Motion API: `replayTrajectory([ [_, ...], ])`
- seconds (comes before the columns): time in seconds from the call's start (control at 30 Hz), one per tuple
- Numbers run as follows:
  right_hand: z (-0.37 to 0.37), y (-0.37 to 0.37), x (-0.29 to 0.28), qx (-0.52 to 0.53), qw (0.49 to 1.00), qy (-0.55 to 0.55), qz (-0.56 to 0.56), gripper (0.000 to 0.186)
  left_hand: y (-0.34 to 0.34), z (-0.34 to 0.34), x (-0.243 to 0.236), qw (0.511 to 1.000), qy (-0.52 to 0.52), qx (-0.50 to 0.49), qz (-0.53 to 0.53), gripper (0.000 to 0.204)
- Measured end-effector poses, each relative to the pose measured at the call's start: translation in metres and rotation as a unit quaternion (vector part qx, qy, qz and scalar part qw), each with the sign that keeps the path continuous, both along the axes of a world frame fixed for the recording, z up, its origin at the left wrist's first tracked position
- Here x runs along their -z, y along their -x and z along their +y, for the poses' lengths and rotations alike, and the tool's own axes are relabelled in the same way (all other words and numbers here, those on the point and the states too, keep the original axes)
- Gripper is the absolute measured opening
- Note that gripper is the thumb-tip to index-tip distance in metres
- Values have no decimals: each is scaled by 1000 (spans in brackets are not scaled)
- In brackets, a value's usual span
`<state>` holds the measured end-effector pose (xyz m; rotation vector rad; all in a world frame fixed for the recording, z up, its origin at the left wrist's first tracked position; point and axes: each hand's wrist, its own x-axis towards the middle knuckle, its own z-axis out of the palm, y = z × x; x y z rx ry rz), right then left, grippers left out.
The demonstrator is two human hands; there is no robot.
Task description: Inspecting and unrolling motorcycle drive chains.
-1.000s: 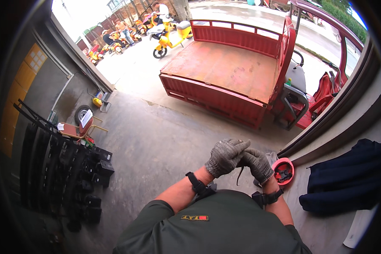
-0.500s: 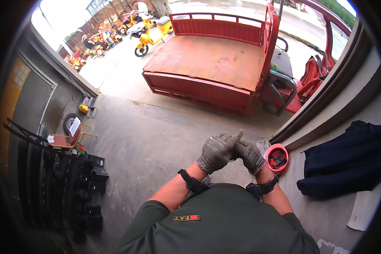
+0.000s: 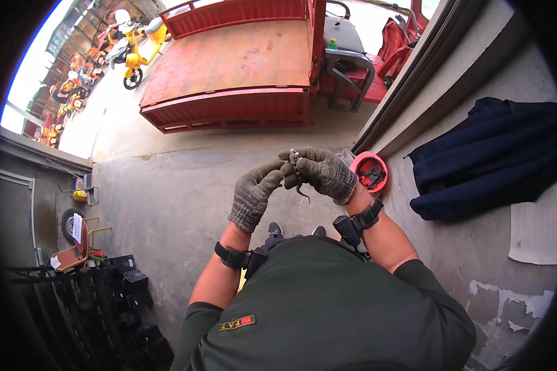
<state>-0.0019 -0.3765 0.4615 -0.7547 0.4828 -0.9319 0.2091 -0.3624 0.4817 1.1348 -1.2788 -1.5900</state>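
In front of my body I hold my two gloved hands together. My right hand [image 3: 328, 176], in a grey knit glove, has thumb and fingers closed on a small metal object [image 3: 295, 159], from which a thin, dark curved piece [image 3: 303, 195] hangs. My left hand [image 3: 257, 190], gloved alike, meets it from the left with fingertips pinched at the same object; part of the object is hidden by the fingers.
Ahead stands a red cargo tricycle [image 3: 229, 55], with yellow scooters [image 3: 140, 52] and people beyond. A red helmet [image 3: 371, 176], dark jacket [image 3: 483, 157] and white sheet [image 3: 535, 235] lie right. A chair [image 3: 74, 250], tyre [image 3: 69, 226] and stacked black parts [image 3: 127, 284] are left.
My view has tipped downward. My overlapping hands have separated slightly, the left shifting to the left and the right turning, so the small metal object between the fingertips now shows.
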Motion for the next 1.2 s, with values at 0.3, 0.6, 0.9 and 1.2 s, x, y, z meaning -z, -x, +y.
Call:
replayTrajectory([
  [0.3,7,10,2,18,999,32,-6,56,26,-21,-3,992,11,118,43,33],
  [0.6,6,15,-6,2,997,76,12,64,31,-17,-13,993,53,93,42,22],
  [0.9,-6,10,-25,-83,993,44,75,60,11,-27,-43,892,341,124,-271,23],
  [1.2,-13,-17,-11,-76,950,88,289,54,14,-33,-66,809,348,289,-375,21],
])
